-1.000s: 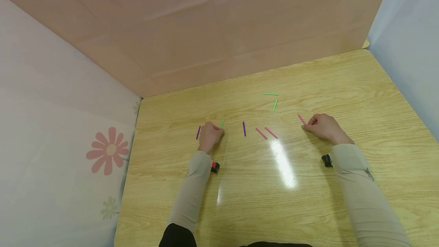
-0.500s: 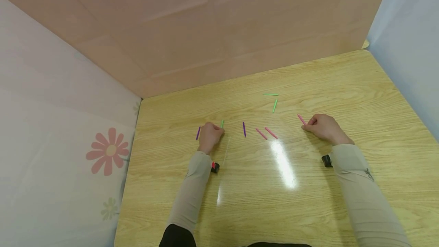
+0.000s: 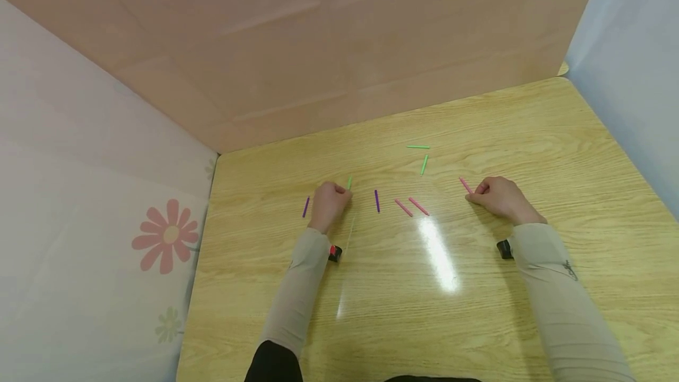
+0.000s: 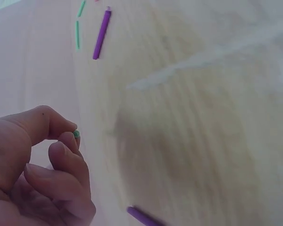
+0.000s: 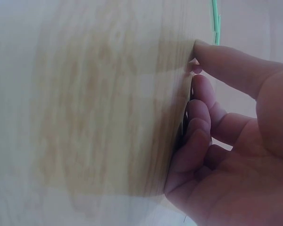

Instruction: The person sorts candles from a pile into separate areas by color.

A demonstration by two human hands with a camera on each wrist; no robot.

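My left hand [image 3: 330,202] pinches a thin green stick [image 3: 349,182] between thumb and forefinger. In the left wrist view only the round end of that green stick [image 4: 76,133] shows at the fingertips, over the table. Out to the right, my right hand [image 3: 501,196] pinches a pink stick [image 3: 464,184] close to the tabletop, its far end pointing up and left. The right wrist view shows a small bit of the pink stick [image 5: 196,68] between thumb and forefinger. A purple stick [image 3: 306,206] lies left of my left hand, and another purple stick [image 3: 377,201] to its right.
Two slanted pink sticks, one [image 3: 403,207] beside the other [image 3: 419,206], lie between my hands on the wooden table [image 3: 403,323]. Farther back are a crosswise green stick [image 3: 418,147] and an upright-slanting green stick [image 3: 424,164]. A brown panel [image 3: 339,46] stands behind the table.
My left hand has shifted a little forward and to the right with the green stick. The right hand and its pink stick have stayed in place.
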